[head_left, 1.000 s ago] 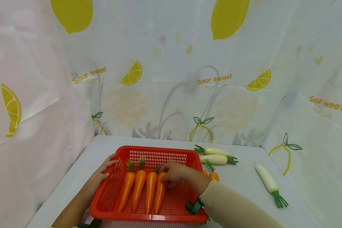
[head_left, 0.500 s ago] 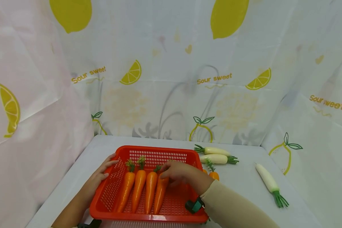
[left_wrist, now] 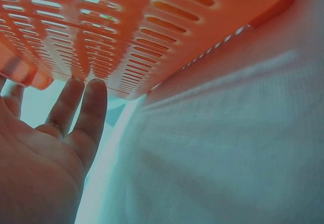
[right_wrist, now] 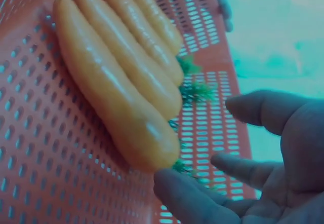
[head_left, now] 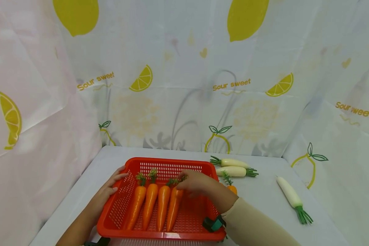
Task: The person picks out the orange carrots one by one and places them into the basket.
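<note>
A red slotted basket [head_left: 169,161] holds several orange carrots side by side, tips toward me. My right hand [head_left: 194,182] hovers over the leafy top of the rightmost carrot [head_left: 174,208]. In the right wrist view its fingers [right_wrist: 253,113] are spread and relaxed, and the thumb [right_wrist: 187,196] brushes the green leaves of that carrot [right_wrist: 111,102]. My left hand [head_left: 109,189] rests against the basket's left wall. The left wrist view shows its straight fingers [left_wrist: 88,112] touching the basket's outer wall [left_wrist: 126,41].
One more carrot [head_left: 231,187] lies just right of the basket, partly behind my right arm. Two white radishes [head_left: 232,163] [head_left: 235,171] lie behind it, a third [head_left: 290,198] far right. Lemon-print curtains wall the table on three sides.
My right hand slid from the middle of the rightmost carrot back to its leafy top and let it go. The carrot now lies flat beside the others. The left hand stayed put.
</note>
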`<state>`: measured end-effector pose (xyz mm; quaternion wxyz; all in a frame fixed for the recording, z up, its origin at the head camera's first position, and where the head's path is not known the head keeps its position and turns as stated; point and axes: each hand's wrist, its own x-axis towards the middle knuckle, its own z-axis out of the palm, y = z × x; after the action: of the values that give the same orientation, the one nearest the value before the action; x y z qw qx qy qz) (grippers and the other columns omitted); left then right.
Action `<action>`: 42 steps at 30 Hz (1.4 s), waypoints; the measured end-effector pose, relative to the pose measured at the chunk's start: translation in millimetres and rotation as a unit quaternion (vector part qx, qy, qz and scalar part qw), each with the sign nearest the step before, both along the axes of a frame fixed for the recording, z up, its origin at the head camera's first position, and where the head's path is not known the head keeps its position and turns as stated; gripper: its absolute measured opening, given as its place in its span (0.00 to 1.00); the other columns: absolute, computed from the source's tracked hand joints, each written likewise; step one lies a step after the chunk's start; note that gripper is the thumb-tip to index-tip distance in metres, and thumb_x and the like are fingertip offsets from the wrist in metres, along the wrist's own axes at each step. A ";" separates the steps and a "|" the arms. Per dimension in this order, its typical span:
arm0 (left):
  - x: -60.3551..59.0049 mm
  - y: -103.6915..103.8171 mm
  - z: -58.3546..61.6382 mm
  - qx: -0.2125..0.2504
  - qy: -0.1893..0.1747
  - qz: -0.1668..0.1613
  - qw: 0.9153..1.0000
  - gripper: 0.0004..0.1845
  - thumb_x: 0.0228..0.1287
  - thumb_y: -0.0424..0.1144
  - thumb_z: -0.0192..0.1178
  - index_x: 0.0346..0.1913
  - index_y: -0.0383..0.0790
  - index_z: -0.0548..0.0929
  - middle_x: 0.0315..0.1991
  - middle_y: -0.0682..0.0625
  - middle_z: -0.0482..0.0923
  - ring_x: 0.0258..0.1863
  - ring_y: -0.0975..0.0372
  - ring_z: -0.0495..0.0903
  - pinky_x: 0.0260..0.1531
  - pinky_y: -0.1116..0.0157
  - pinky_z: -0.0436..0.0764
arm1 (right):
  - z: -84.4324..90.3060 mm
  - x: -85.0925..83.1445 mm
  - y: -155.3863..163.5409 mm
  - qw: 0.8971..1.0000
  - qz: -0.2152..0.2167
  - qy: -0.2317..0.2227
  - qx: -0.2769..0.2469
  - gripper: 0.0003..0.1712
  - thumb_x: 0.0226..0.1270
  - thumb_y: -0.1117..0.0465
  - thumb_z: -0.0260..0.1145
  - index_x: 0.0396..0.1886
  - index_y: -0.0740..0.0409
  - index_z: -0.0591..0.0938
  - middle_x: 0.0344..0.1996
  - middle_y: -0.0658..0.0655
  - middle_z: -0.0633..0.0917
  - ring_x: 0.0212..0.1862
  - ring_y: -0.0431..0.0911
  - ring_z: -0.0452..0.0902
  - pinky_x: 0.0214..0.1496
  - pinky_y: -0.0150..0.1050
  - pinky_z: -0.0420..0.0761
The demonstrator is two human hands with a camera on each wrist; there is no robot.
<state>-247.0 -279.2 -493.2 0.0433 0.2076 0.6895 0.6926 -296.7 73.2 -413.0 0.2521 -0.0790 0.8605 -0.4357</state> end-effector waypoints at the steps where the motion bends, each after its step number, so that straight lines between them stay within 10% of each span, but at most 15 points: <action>1: 0.0 0.2 0.3 0.000 0.002 -0.001 1.000 0.28 0.79 0.31 0.37 0.78 0.31 0.59 0.86 0.55 0.37 0.71 0.82 0.60 0.56 0.63 0.84 | 1.4 1.1 1.6 1.000 -0.001 -0.003 -0.006 0.24 0.64 0.59 0.75 0.58 0.58 0.81 0.44 0.58 0.81 0.39 0.53 0.81 0.40 0.48 0.88; 25: -4.9 3.0 -3.6 0.014 0.001 -0.015 1.000 0.28 0.80 0.31 0.35 0.78 0.30 0.58 0.86 0.53 0.36 0.72 0.81 0.59 0.59 0.64 0.82 | 36.3 17.5 57.1 0.992 0.012 -0.025 -0.126 0.26 0.74 0.55 0.66 0.65 0.65 0.76 0.57 0.61 0.83 0.50 0.57 0.85 0.53 0.51 0.88; 42: -3.3 -2.0 -1.5 0.000 0.000 -0.007 1.000 0.29 0.78 0.29 0.34 0.79 0.31 0.58 0.86 0.53 0.37 0.71 0.78 0.63 0.57 0.63 0.84 | 20.7 27.5 98.3 0.983 -0.041 0.011 -0.179 0.27 0.75 0.54 0.66 0.65 0.66 0.75 0.56 0.66 0.81 0.52 0.55 0.83 0.54 0.45 0.86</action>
<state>-250.3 -281.2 -494.8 0.0484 0.2121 0.6880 0.6924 -269.2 171.4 -392.3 0.2060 -0.0922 0.7740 -0.5916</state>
